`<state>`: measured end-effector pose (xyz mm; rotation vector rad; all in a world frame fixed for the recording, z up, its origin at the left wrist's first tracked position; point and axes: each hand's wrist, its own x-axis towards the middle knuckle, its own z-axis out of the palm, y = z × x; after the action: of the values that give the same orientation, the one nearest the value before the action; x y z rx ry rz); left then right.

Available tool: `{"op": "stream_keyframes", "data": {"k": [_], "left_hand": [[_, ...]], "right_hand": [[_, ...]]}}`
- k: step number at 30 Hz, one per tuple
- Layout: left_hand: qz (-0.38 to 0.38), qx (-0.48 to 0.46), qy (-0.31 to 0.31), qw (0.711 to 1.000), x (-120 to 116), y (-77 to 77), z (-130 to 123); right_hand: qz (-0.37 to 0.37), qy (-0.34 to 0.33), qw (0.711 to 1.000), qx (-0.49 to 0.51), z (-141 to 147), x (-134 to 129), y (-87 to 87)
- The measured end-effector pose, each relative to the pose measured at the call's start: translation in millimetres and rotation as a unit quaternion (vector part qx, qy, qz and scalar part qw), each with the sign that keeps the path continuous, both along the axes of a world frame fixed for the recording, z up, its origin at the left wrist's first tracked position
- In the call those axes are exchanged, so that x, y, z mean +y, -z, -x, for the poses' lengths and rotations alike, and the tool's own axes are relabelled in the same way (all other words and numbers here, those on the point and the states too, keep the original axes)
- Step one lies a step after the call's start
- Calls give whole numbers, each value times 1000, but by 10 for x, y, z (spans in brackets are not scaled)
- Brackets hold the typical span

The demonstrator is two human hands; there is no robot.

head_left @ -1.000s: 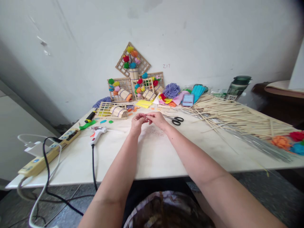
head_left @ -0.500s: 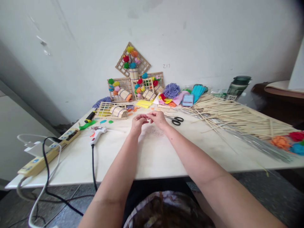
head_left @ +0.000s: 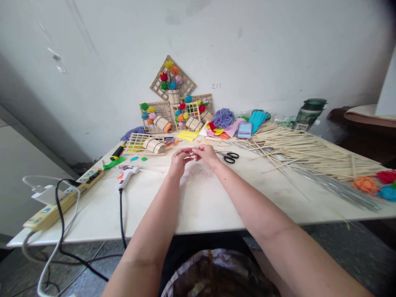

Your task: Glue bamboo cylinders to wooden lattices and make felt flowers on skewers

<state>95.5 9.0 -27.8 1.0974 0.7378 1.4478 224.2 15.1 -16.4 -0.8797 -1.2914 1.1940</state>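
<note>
Near the middle of the white table (head_left: 204, 206), my left hand (head_left: 181, 161) and my right hand (head_left: 204, 154) meet fingertip to fingertip. Both are closed in a pinch, and whatever is between the fingers is too small to make out. Small pale scraps (head_left: 202, 172) lie on the table just below them. Black-handled scissors (head_left: 231, 157) rest to the right of my right hand. A white glue gun (head_left: 127, 175) lies to the left, its black cord running over the front edge. Behind my hands is a flat lattice (head_left: 134, 143) with a stick bundle (head_left: 154, 145).
Lattice panels with colourful flowers (head_left: 173, 76) lean on the wall. Many thin sticks (head_left: 303, 148) cover the right side, near a dark green bottle (head_left: 310, 114). Purple yarn (head_left: 223, 118) sits behind. A power strip (head_left: 52, 210) with cables lies along the left edge.
The fingers of both hands have shifted slightly, with the left fingers lifted a little. Everything else on the table stays as it was.
</note>
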Motion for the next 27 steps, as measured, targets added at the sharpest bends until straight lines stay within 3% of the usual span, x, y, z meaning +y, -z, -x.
{"op": "stream_keyframes", "data": {"k": [7, 14, 21, 25, 27], "left_hand": [[-12, 37, -8, 999, 0, 6, 0], [-93, 141, -40, 985, -2, 18, -34], [-209, 246, -182, 929, -1, 10, -58], [-145, 233, -263, 925, 57, 35, 16], [-102, 270, -287, 913, 111, 75, 74]], "right_hand": [[9, 6, 1000, 13, -14, -20, -18], [50, 35, 995, 74, -7, -32, -63], [113, 71, 989, 68, 20, -60, -87], [88, 91, 992, 6, -11, 10, -29], [71, 123, 989, -29, -48, 69, 0]]}}
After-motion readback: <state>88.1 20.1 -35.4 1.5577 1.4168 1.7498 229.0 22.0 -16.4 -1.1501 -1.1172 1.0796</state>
